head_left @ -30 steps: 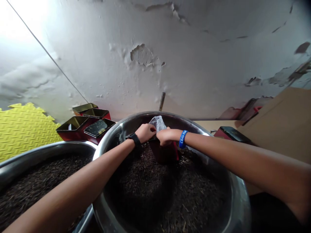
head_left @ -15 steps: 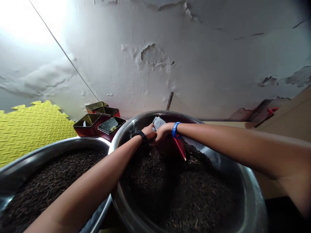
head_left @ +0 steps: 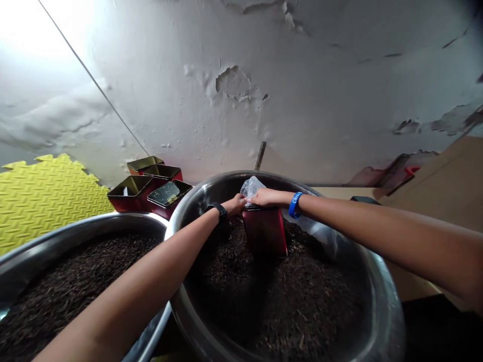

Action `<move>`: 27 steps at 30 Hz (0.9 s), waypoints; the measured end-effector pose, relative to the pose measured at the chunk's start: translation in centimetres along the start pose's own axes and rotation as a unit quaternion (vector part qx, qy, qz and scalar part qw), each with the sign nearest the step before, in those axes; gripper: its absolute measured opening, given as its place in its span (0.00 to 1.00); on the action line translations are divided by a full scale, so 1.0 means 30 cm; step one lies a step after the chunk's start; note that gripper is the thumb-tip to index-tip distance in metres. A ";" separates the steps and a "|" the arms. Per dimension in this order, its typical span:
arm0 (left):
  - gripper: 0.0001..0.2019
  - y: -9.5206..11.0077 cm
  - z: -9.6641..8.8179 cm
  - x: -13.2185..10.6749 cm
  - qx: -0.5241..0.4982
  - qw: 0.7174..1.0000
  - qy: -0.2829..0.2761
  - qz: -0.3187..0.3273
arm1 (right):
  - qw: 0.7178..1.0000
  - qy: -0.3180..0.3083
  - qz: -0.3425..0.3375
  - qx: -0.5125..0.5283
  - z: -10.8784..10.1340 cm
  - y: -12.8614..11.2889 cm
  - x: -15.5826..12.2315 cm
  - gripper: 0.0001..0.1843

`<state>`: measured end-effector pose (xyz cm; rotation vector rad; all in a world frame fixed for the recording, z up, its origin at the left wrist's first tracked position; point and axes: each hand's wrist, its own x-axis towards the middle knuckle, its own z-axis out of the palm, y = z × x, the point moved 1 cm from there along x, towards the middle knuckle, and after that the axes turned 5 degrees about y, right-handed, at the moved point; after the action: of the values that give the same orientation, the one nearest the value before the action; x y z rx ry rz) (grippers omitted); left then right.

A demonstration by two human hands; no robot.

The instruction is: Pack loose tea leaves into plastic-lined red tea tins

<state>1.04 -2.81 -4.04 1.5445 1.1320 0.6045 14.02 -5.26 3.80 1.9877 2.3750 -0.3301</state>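
Observation:
A red tin (head_left: 265, 232) stands in the big metal basin (head_left: 392, 306), on a heap of dark, dry leaf pieces that look like loose tea (head_left: 305, 306). A clear plastic bag (head_left: 250, 186) pokes up at the tin's top. My left hand (head_left: 234, 204), black band on its wrist, pinches the bag's near left edge. With a blue wristband behind it, my right hand (head_left: 264, 196) lies across the tin's rim, its fingers closed on the bag as well. The fingers partly cover the tin's opening, and its inside is hidden.
A second metal basin (head_left: 81, 229) of the same dark leaves stands at left. Behind it are several open red tins (head_left: 130, 201). A yellow foam mat (head_left: 56, 196) leans at the far left, with a peeling wall (head_left: 320, 100) behind everything. Cardboard (head_left: 449, 186) stands at right.
The tin has gone from tilted to more upright. My right hand has shifted right to its rim, and more of the plastic bag shows between my hands.

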 end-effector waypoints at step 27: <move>0.52 0.061 0.054 0.004 -0.179 0.966 -0.094 0.161 | 0.942 0.297 -0.040 0.154 -0.009 0.185 -0.099 0.31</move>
<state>3.07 -3.39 -2.83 1.4406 0.5913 0.8114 20.02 -7.18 3.73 2.4105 2.9163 -0.1144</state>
